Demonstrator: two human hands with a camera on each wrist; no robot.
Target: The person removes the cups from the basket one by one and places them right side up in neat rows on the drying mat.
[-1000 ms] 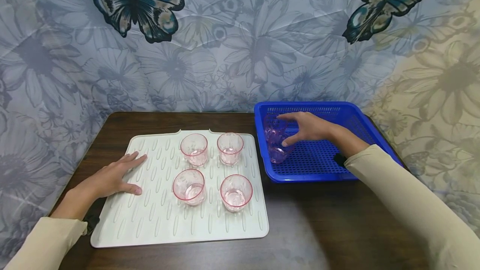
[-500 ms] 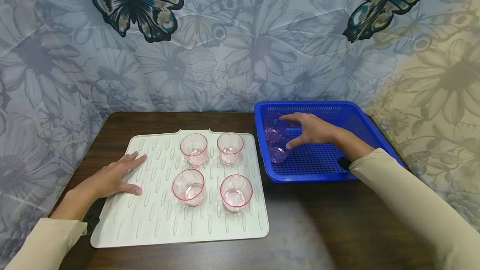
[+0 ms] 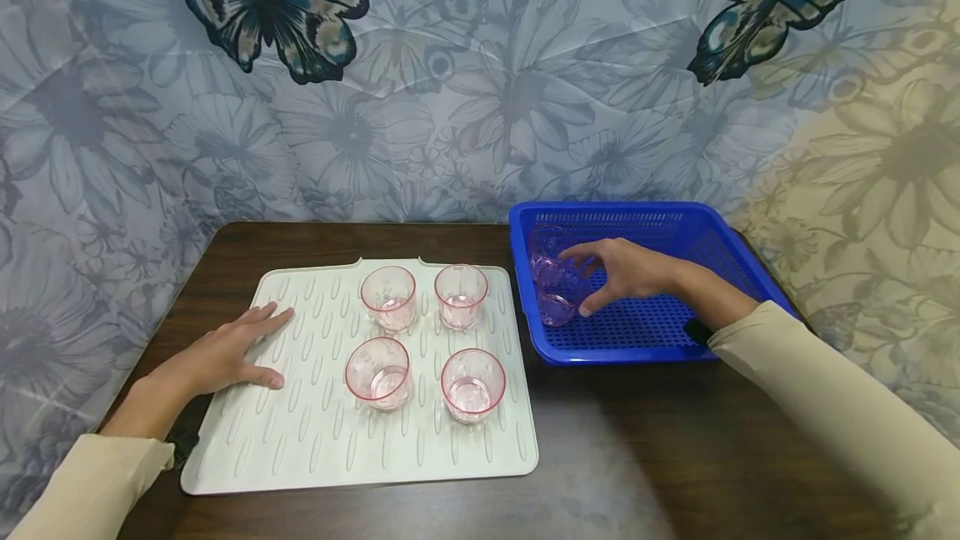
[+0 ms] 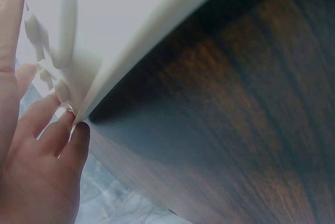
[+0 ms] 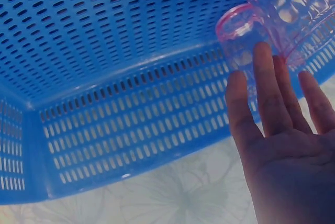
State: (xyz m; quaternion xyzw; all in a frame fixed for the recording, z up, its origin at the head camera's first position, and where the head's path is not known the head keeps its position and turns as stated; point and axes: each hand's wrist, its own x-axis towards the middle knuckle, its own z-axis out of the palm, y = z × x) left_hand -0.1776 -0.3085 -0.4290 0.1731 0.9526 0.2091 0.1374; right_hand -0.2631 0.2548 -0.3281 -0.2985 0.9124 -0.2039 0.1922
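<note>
My left hand [image 3: 213,354] rests with spread fingers on the left side of a white ribbed drying mat [image 3: 300,448]; the left wrist view shows fingertips at the mat's raised edge. Inside a blue plastic basket [image 3: 637,354], my right hand [image 3: 633,271] reaches toward two clear pink-rimmed glasses at the left wall. Its thumb and fingers are spread around the nearer glass [image 3: 556,308], with the farther glass [image 3: 547,240] behind. In the right wrist view the fingers are extended beside the glasses, the larger-looking glass [image 5: 301,7] standing in front of the fingertips.
Several more pink-rimmed glasses, such as the front right glass [image 3: 472,386], stand upright on the mat. Mat and basket sit side by side on a dark wooden table [image 3: 600,457]. Behind it hangs a butterfly-patterned cloth [image 3: 480,132].
My right hand has moved slightly toward me and lower within the basket, from above the glasses to beside the nearer one. The left hand and the glasses on the mat have stayed put.
</note>
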